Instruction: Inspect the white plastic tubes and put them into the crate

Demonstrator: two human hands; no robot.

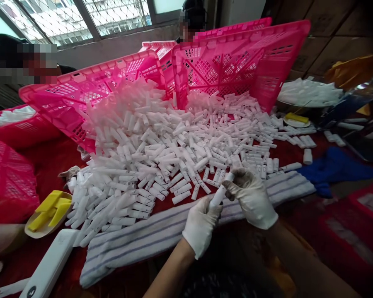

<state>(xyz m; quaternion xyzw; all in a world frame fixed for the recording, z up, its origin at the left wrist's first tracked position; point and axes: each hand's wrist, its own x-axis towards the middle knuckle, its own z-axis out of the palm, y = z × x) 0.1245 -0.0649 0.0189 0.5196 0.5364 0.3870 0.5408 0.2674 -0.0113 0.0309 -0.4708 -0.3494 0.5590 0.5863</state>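
Both my hands wear white gloves with soiled fingertips. Between them is a white plastic tube (217,196), held tilted over the striped towel. My left hand (202,223) grips its lower end, with fingers wrapped round it. At the upper end, my right hand (250,196) pinches the tube between thumb and fingers. Just beyond lies a large heap of similar white tubes (161,145), some with small dark printing, spilling from tipped pink baskets. The striped towel (136,244) runs along the table's near edge, under my hands.
Pink baskets (224,62) stand tipped behind the heap. At left are a dish with yellow pieces (49,211) and a white elongated device (49,265). A blue cloth (332,169) lies at right, below a plate of tubes (311,93). Two people are across the table.
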